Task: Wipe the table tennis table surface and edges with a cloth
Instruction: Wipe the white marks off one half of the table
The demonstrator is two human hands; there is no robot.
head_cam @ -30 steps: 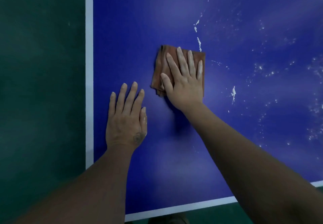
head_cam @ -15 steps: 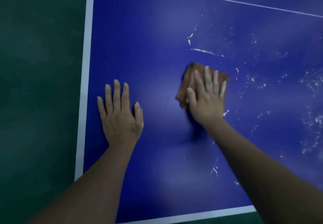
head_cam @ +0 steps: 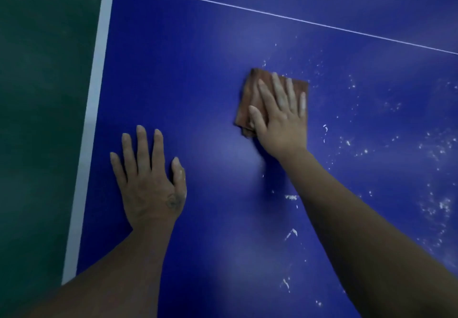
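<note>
Item: tabletop (head_cam: 198,69), blue, with a white edge band (head_cam: 91,119) along its left side and a thin white line (head_cam: 272,14) crossing its far part.

Item: cloth (head_cam: 249,97), brown-orange, folded into a rough square. It lies flat on the tabletop right of centre, under the right hand.

Item: right hand (head_cam: 282,119). Fingers straight and slightly spread, palm down, pressing the cloth onto the tabletop; it curls round nothing.

Item: left hand (head_cam: 148,183). Flat and fully extended, palm down on the bare tabletop near the white edge band, holding nothing. It is well apart from the cloth. A small dark mark (head_cam: 173,202) on its back is too blurred to read.

Item: white specks and streaks (head_cam: 441,203), scattered over the right part of the tabletop, with a few short streaks near the right forearm.

Item: floor (head_cam: 37,119), dark green, left of the tabletop.

Change from one second ago: the cloth and right hand lie farther right of the left hand. Change from half a second ago: the cloth sits nearer the thin white line. The left hand stays flat on the tabletop by the edge band.
</note>
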